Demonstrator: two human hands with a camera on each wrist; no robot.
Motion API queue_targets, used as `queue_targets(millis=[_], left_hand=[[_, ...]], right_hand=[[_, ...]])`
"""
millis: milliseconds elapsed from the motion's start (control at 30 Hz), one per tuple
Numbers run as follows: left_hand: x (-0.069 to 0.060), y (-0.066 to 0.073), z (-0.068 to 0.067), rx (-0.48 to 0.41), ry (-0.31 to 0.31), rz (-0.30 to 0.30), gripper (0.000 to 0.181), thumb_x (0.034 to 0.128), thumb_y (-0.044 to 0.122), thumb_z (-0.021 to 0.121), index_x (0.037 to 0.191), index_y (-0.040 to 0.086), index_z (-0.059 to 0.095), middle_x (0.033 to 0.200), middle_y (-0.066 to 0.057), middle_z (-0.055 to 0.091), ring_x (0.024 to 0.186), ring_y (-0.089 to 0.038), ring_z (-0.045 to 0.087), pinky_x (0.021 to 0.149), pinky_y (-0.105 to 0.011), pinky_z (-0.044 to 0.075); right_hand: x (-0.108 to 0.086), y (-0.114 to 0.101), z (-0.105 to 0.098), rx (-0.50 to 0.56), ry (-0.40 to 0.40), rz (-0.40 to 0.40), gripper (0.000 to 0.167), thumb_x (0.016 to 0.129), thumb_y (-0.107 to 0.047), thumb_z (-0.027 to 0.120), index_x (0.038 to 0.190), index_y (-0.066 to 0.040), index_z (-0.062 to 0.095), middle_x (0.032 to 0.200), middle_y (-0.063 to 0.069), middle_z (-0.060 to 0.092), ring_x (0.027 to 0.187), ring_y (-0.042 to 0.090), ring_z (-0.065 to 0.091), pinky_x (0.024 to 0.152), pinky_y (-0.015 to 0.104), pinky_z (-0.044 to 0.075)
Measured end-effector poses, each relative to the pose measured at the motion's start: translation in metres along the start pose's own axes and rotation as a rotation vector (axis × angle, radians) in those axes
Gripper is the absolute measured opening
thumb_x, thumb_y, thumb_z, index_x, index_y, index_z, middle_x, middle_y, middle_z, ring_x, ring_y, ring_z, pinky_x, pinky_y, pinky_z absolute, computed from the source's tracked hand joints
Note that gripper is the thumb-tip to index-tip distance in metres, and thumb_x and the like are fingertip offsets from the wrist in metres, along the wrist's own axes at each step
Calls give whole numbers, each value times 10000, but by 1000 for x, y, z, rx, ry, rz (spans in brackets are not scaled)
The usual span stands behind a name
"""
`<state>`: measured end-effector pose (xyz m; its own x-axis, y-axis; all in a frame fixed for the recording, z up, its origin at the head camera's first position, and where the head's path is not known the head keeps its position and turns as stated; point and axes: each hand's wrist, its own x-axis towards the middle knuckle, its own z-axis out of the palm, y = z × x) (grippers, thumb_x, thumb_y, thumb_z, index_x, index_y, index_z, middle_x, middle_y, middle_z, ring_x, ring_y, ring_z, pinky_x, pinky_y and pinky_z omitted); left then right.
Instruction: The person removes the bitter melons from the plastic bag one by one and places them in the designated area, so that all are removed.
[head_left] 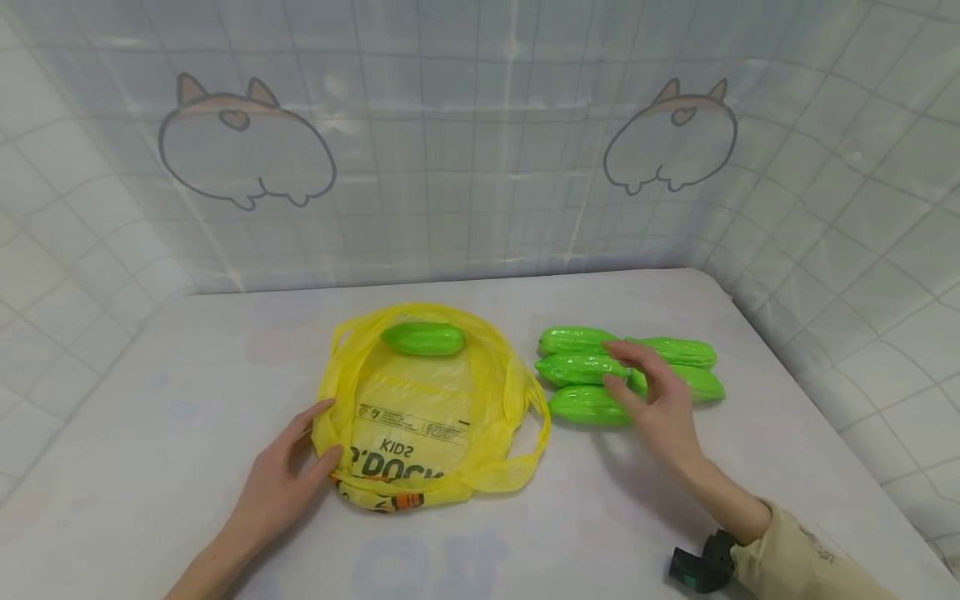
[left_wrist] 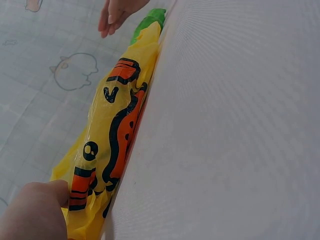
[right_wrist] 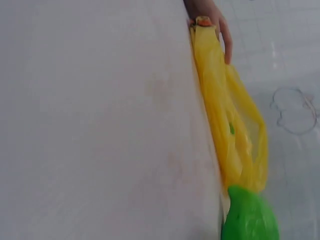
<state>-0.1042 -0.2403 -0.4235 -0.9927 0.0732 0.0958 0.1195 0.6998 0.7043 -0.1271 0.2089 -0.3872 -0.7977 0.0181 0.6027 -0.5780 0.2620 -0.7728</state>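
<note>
A yellow plastic bag point(head_left: 487, 450) lies on the table with its mouth spread wide; dark letters and a duck print show on it. Inside, toward the back, rests one glossy green toy cucumber point(head_left: 424, 338). My left hand point(head_left: 281, 475) holds the bag's left edge, its thumb point(left_wrist: 52, 192) against the plastic in the left wrist view. To the right of the bag, several more green toy cucumbers point(head_left: 577, 367) lie close together. Over them hovers my right hand point(head_left: 663, 417), thumb and fingers apart with nothing between them. A green tip point(right_wrist: 250, 217) fills the bottom of the right wrist view.
The white table point(head_left: 225, 358) ends at a tiled-pattern wall covering point(head_left: 465, 183) with cartoon animal drawings. More of this covering rises at both sides. A black device point(head_left: 701, 567) sits on the right wrist beside a beige sleeve point(head_left: 795, 554).
</note>
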Motion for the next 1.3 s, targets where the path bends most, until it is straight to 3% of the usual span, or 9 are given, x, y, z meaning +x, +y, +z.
queue_targets(millis=[100, 300, 500, 733, 1067, 1300], left_hand=[[0, 0, 0, 1, 0, 3, 681, 972, 375, 650, 1562, 276, 325, 1585, -220, 342, 1406, -487, 367, 1109, -711, 309], [0, 0, 0, 0, 0, -9, 681, 972, 391, 644, 1562, 272, 325, 1588, -216, 337, 1420, -477, 353, 1118, -710, 298], [0, 1, -2, 1, -10, -18, 687, 974, 398, 640, 1566, 263, 318, 1592, -219, 328, 1423, -478, 348, 1124, -706, 295], [0, 0, -2, -3, -14, -22, 693, 969, 414, 643, 1564, 274, 318, 1591, -220, 329, 1421, -480, 349, 1124, -705, 294], [2, 2, -2, 0, -27, -36, 692, 975, 420, 631, 1569, 283, 305, 1608, -200, 307, 1441, -469, 323, 1138, -698, 281], [1, 3, -2, 11, -28, -40, 693, 976, 426, 628, 1570, 271, 307, 1599, -216, 316, 1430, -478, 335, 1132, -695, 293]], right_hand=[[4, -6, 14, 0, -39, 23, 414, 861, 152, 660, 1263, 60, 618, 1251, 221, 629, 1157, 138, 594, 1041, 200, 467], [11, -16, 41, -32, -136, 101, 418, 893, 50, 692, 1296, -36, 627, 1276, 125, 648, 1173, 287, 617, 1067, 280, 493], [20, -20, 67, -113, -227, 164, 395, 938, -122, 701, 1324, -118, 615, 1317, 61, 644, 1202, 248, 622, 1074, 438, 501], [33, -23, 98, -137, -301, 193, 373, 960, -166, 673, 1315, -67, 612, 1320, 75, 646, 1213, 280, 614, 1073, 440, 501], [50, -20, 137, -196, -312, 280, 422, 945, -184, 681, 1332, -39, 596, 1326, 111, 643, 1220, 280, 606, 1082, 424, 490], [59, -13, 155, -182, -337, 317, 454, 960, -201, 640, 1370, -24, 561, 1362, 139, 605, 1246, 306, 573, 1089, 458, 475]])
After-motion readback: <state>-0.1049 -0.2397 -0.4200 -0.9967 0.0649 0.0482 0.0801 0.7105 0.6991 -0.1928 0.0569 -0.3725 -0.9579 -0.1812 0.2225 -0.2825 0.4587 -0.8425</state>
